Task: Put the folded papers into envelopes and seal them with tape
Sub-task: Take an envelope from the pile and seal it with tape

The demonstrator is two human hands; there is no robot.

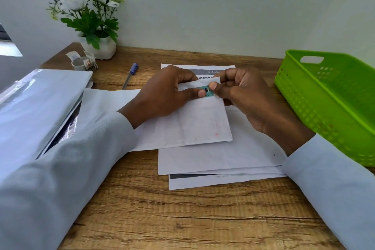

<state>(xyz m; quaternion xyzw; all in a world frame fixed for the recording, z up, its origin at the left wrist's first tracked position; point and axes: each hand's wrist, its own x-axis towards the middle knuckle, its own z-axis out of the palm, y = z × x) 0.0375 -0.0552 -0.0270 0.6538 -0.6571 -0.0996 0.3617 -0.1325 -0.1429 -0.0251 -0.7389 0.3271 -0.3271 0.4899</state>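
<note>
Seen from the head camera, over a brown wood-grain tabletop [182, 215]. Left hand [168, 95] lying on a white paper envelope [194, 124], fingers curled, thumb tip pressed on a small teal piece of tape [208, 91] at the flap edge. Right hand [243, 95] curled too, thumb on the same bit of tape from the other side; fingertips tucked under and out of sight. Print on the tape too small to read. Envelope resting at mid-table on overlapping white folded sheets [219, 158], one with a dark printed band showing at the lower edge. Behind the hands, a printed white sheet with a grey header [200, 69], mostly hidden; only "Extens" legible. To the left, a stack of white papers in a clear plastic sleeve [40, 103], cut off by the frame edge. Near it, a blue-capped clear pen [129, 76] and a small white roll of tape with red markings [83, 62], blurred. White pot of white artificial flowers [91, 16] against the wall. Bright green perforated plastic basket [332, 103] at the right, cropped by the frame; contents not visible. Pale blue sleeves [60, 178] covering both forearms.
</note>
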